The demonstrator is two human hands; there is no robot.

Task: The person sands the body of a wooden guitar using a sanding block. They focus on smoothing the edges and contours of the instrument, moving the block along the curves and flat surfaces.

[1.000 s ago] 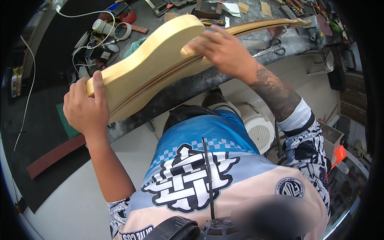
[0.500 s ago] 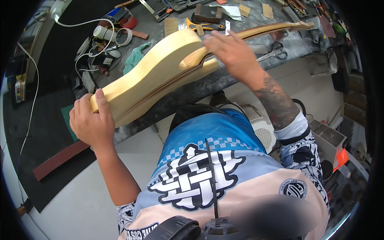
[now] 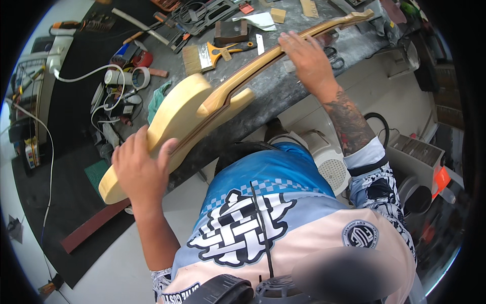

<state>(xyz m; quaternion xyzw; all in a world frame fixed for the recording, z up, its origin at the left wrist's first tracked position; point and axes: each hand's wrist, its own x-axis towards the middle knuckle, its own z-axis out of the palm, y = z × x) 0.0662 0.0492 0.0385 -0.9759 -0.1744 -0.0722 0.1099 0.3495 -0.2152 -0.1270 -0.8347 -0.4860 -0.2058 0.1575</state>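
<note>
An unpainted, pale wooden electric guitar [image 3: 178, 112] lies back up and slantwise on the dark workbench, with darker stripes along its middle. Its body is at the left; the long neck [image 3: 250, 70] reaches to the far right. My left hand [image 3: 139, 169] rests on the body's lower part, palm down, thumb spread away from the fingers. Around the middle of the neck, my right hand [image 3: 309, 63] has its fingers laid over the wood. Its thumb is hidden. Whether anything thin lies under either palm cannot be seen.
Beyond the guitar lie a wide paintbrush [image 3: 200, 58], a dark block [image 3: 232, 32] and a white paper [image 3: 258, 21]. Scissors [image 3: 333, 57] sit near my right hand. A tape roll [image 3: 140, 77] and a green cloth [image 3: 158, 103] are at the left. A reddish-brown strip [image 3: 93, 226] lies near the left bench edge.
The guitar has shifted left and toward me in view. My left hand has moved from the body's end farther onto its back; my right hand has gone up along the neck, away from the body.
</note>
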